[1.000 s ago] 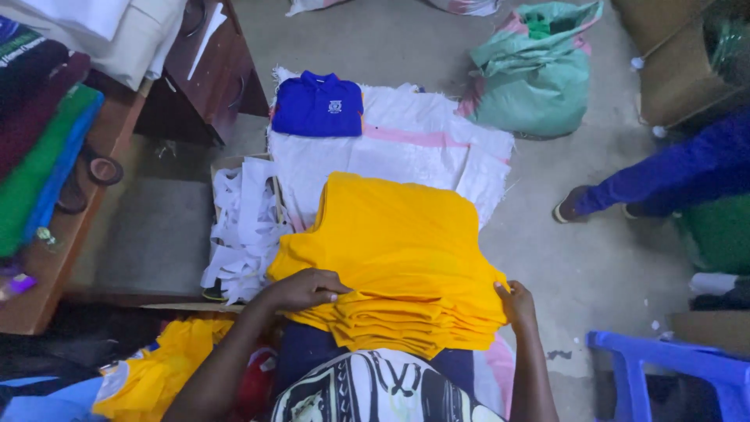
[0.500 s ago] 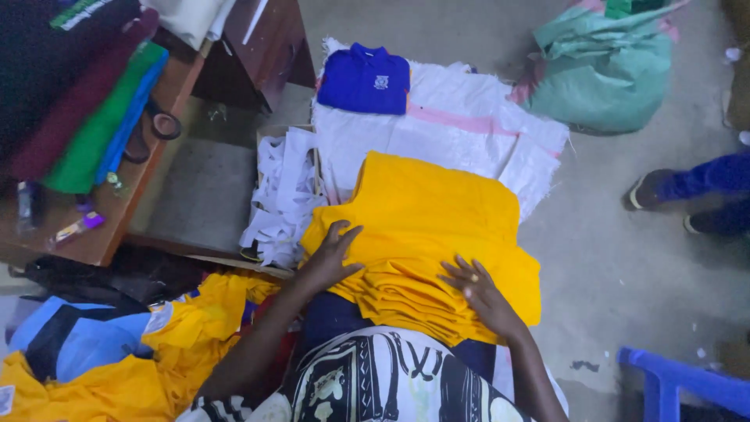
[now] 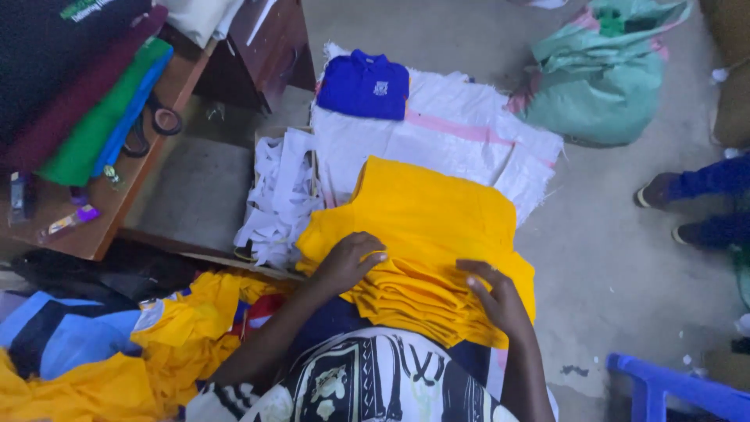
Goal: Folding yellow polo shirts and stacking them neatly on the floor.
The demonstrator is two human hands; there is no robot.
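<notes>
Head view: a stack of folded yellow cloth (image 3: 426, 242) lies on a white sack (image 3: 437, 137) spread over the floor, its near edge just in front of the person's lap. The left hand (image 3: 350, 262) rests palm down on the stack's near left corner. Its fingers (image 3: 369, 256) are curled together, the tips lying on the top layer, with the cloth both under them and running away beyond them to the right. The right hand (image 3: 496, 295) lies on the near right part of the stack. Its fingers (image 3: 476, 273) are spread a little apart and pressed flat on the layered edges, pointing left toward the other hand. Neither hand closes around anything; both simply press on the cloth, with a strip of yellow between them.

At the far end of the sack lies a folded blue shirt (image 3: 363, 84), well apart from the stack. Left of the stack, touching its edge, is a heap of white scraps (image 3: 277, 199). Further left stands a wooden desk (image 3: 101, 227) bearing folded green, maroon and dark cloth and a pair of scissors (image 3: 156, 121). More yellow cloth (image 3: 176, 336) lies loose beside the person's left arm. A green bag (image 3: 601, 74) sits on the floor beyond the sack, another person's feet (image 3: 664, 191) show at the right edge, and a blue chair (image 3: 672, 387) stands at the lower right.
</notes>
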